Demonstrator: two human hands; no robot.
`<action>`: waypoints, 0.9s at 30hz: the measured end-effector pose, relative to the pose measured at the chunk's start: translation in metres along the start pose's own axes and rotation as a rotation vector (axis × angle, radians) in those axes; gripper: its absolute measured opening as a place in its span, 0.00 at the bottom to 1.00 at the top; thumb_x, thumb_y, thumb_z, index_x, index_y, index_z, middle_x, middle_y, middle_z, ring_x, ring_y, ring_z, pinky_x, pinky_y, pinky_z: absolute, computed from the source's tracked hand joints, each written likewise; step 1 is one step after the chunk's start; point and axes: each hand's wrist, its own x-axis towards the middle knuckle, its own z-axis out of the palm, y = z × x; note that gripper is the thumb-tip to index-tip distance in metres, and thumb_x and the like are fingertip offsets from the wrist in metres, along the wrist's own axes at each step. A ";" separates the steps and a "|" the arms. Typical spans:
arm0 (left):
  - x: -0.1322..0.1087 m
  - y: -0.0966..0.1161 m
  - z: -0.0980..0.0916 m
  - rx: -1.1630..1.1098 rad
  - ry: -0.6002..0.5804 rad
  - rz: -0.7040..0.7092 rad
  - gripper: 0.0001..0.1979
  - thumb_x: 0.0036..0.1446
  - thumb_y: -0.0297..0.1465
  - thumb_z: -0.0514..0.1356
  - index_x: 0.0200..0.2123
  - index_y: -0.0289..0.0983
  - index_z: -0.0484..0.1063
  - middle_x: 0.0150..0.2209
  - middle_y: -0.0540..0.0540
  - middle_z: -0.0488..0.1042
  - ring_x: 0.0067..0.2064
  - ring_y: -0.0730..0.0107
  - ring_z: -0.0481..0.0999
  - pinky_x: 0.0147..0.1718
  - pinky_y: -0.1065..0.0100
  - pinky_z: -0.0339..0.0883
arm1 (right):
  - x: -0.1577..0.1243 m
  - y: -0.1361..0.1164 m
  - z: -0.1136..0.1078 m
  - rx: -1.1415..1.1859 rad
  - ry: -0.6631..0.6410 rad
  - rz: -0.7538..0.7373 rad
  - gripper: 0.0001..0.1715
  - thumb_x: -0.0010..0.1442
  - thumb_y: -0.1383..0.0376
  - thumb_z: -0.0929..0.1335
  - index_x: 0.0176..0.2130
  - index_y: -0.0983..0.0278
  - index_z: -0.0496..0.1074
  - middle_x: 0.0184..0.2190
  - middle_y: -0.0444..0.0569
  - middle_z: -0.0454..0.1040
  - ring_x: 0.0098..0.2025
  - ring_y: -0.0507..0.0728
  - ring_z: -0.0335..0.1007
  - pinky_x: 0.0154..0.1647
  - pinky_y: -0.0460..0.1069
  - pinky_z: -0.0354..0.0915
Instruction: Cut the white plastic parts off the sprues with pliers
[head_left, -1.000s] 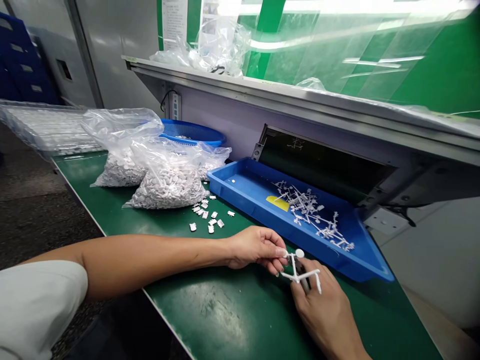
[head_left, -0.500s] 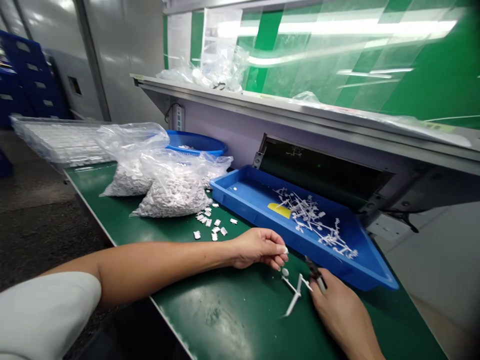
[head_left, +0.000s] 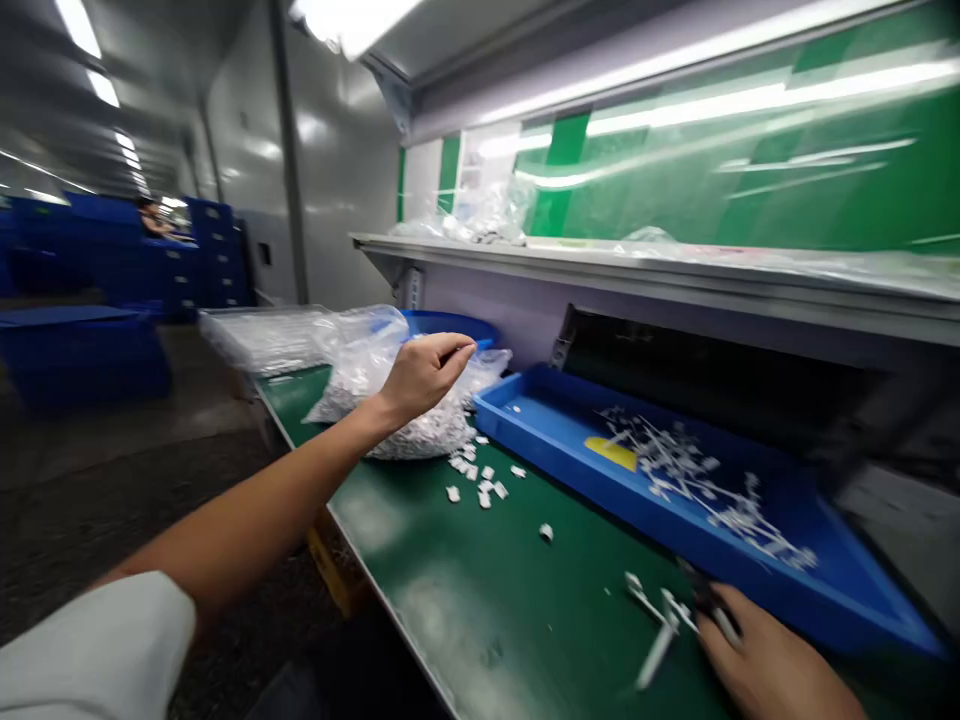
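Though blurred, white plastic sprue (head_left: 658, 650) just beside right fingers (head_left: 731, 650)

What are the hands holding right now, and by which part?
The right hand seems to grip side cutters by their handles, though blurred; nothing shows in the left hand.

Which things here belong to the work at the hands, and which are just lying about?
Part of the work:
right hand with cutters
white plastic runner
blue tray of runners
loose white pieces
bagged white pieces, under left hand

Just lying about:
blue basket
clear trays
blue crates
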 end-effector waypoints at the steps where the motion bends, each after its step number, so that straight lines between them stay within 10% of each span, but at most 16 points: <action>1: -0.009 0.017 0.016 -0.101 -0.071 0.064 0.13 0.65 0.35 0.53 0.43 0.36 0.76 0.40 0.45 0.78 0.41 0.68 0.76 0.43 0.71 0.66 | -0.005 -0.007 -0.007 0.019 -0.062 0.014 0.21 0.61 0.51 0.59 0.48 0.54 0.71 0.38 0.50 0.78 0.34 0.61 0.75 0.25 0.48 0.63; 7: -0.056 0.119 0.119 -0.277 -0.871 0.432 0.12 0.56 0.35 0.63 0.43 0.37 0.76 0.38 0.43 0.77 0.38 0.63 0.76 0.36 0.69 0.68 | -0.019 -0.034 -0.027 -0.036 -0.051 0.014 0.15 0.63 0.56 0.58 0.42 0.56 0.69 0.37 0.47 0.75 0.34 0.58 0.71 0.26 0.47 0.56; 11: -0.072 0.129 0.163 -0.615 -1.085 0.062 0.04 0.56 0.32 0.63 0.33 0.37 0.77 0.28 0.47 0.76 0.32 0.69 0.76 0.33 0.71 0.69 | -0.023 -0.033 -0.027 -0.041 -0.011 -0.012 0.13 0.63 0.57 0.58 0.39 0.57 0.69 0.36 0.46 0.74 0.33 0.57 0.68 0.27 0.48 0.54; 17: -0.086 0.123 0.171 -1.398 -0.959 -0.931 0.19 0.45 0.38 0.72 0.33 0.31 0.74 0.32 0.43 0.76 0.30 0.73 0.77 0.31 0.71 0.74 | -0.028 -0.043 -0.025 0.029 0.045 -0.091 0.12 0.64 0.60 0.58 0.42 0.57 0.67 0.40 0.45 0.73 0.39 0.56 0.68 0.33 0.49 0.58; 27: -0.091 0.127 0.178 -1.576 -0.859 -1.089 0.15 0.47 0.34 0.72 0.34 0.30 0.74 0.32 0.44 0.76 0.29 0.76 0.76 0.29 0.75 0.74 | -0.030 -0.051 -0.018 0.125 0.125 -0.186 0.15 0.62 0.62 0.59 0.48 0.56 0.68 0.45 0.45 0.72 0.45 0.58 0.68 0.42 0.51 0.61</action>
